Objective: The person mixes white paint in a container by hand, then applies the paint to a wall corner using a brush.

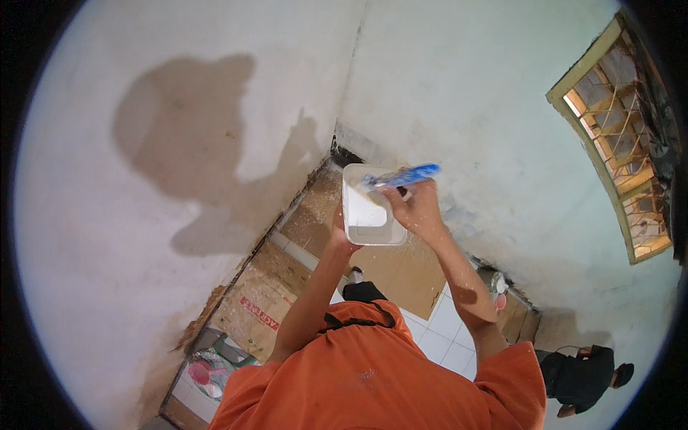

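left hand [342, 233] grips the white paint tub [369, 208] from underneath, up near the wall corner | right hand [416, 208] clenches the blue-handled brush [401, 176] on the rim | we reckon tilting the tub means drips on the cardboard [401, 272] covering the floor

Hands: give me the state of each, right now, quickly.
Left hand: mostly hidden behind the white tray, gripping its edge.
Right hand: closed on the blue-handled brush, held over the tray.
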Demonstrator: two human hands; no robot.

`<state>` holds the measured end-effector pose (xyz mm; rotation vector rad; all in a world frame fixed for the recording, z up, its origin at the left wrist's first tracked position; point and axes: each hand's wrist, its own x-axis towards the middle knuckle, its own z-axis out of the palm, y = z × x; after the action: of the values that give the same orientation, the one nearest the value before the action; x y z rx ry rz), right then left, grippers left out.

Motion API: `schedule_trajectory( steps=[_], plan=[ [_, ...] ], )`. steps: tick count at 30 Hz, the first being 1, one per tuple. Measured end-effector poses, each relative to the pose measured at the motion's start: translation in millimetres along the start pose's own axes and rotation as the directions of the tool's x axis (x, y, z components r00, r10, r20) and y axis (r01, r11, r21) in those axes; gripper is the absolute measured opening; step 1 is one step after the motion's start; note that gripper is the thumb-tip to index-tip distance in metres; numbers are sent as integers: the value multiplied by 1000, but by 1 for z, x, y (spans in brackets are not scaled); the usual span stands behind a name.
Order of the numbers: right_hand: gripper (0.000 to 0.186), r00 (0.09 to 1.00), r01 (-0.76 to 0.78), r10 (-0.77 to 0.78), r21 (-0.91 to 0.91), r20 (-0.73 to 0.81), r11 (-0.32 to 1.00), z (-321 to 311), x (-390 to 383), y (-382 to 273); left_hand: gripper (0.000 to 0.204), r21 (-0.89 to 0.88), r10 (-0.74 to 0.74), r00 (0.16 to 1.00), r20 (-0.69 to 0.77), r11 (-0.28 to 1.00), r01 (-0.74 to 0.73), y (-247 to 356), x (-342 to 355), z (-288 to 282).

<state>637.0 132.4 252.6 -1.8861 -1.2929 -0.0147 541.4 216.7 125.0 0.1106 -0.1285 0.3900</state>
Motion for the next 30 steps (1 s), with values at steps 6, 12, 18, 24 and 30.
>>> schedule_trajectory(
  steps=[6, 12, 18, 24, 30],
  plan=[
    [14, 999, 40, -40, 12, 9, 999, -14, 13, 4, 57, -17, -14, 995, 99, 1000, 15, -8, 18, -3],
    [14, 986, 117, -114, 21, -121, 993, -13, 30, 27, 56, 105, 72, 994, 88, 991, -81, -9, 41, -1],
    [12, 977, -56, 98, 219, -188, 974, -17, 63, 39, 56, 37, 53, 999, -9, 998, -53, -3, 85, -4],
    [23, 993, 35, -42, -65, -110, 997, -19, 71, 76, 52, -4, -42, 995, -95, 999, 42, -10, 125, -81],
    [17, 1000, 20, -20, -67, -3, 998, -27, 81, 117, 48, 63, -68, 976, -209, 995, 83, -17, 151, -86]
  ],
)
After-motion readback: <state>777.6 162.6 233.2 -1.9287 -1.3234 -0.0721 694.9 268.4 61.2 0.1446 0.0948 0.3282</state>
